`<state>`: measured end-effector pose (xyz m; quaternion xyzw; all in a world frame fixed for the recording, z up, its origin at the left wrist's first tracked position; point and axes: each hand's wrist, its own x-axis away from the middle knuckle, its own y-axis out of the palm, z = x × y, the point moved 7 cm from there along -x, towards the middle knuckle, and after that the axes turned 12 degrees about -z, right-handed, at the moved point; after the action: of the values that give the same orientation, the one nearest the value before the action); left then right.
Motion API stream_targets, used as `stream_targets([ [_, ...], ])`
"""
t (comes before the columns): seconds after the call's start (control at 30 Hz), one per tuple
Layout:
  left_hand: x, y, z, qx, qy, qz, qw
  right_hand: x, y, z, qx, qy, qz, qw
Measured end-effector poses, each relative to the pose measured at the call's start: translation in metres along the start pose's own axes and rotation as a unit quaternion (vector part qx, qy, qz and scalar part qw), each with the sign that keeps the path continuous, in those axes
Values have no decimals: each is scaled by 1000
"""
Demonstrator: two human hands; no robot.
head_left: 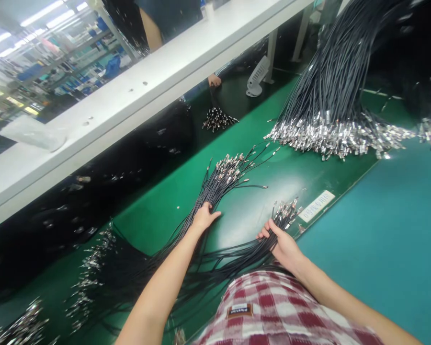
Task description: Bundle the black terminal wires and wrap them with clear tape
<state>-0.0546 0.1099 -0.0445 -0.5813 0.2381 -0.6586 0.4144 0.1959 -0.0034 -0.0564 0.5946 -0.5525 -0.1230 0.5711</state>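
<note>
My left hand point(203, 219) is closed round a bundle of thin black cables point(212, 188), thumb stuck out to the right. The metal terminals at that bundle's far end point(230, 168) fan out above the green work surface. To the right, my right hand point(280, 243) grips a second cable bundle point(251, 249) just below its metal-tipped ends point(286, 212). Both bundles trail back to the lower left, toward a dark heap of cables whose terminals point(89, 278) spread in a row.
A large hank of black cables point(339, 72) with silver ends lies at upper right. A white shelf point(158, 76) crosses above the green bench point(158, 199). Behind it, another person's hand point(214, 80) holds a small bunch of cables. A white label point(316, 206) marks the bench edge.
</note>
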Motion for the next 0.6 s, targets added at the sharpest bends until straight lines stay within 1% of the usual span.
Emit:
stream_targets([
  [0.07,0,-1,4,-88,-35,21,995,1,0,1,-1,-1,-4,1000],
  [0.13,2,-5,7,-137,-46,46,988,2,-1,0,2,-4,-3,1000],
  [0.2,6,-9,7,-149,-34,47,987,3,-1,0,5,-6,-1,1000],
  [0.27,12,-15,5,-134,-13,56,989,4,-1,0,6,-6,-1,1000],
  [0.4,30,-27,-6,-13,38,67,997,6,0,0,8,-6,0,1000],
  [0.5,40,-39,-13,67,60,98,991,6,0,0,7,-2,6,1000],
  [0.53,43,-41,-14,107,60,96,988,7,0,1,5,-1,7,1000],
  [0.57,44,-41,-14,158,56,79,983,7,1,2,5,-1,6,1000],
  [0.6,46,-39,-11,218,56,48,973,7,1,3,6,-3,3,1000],
])
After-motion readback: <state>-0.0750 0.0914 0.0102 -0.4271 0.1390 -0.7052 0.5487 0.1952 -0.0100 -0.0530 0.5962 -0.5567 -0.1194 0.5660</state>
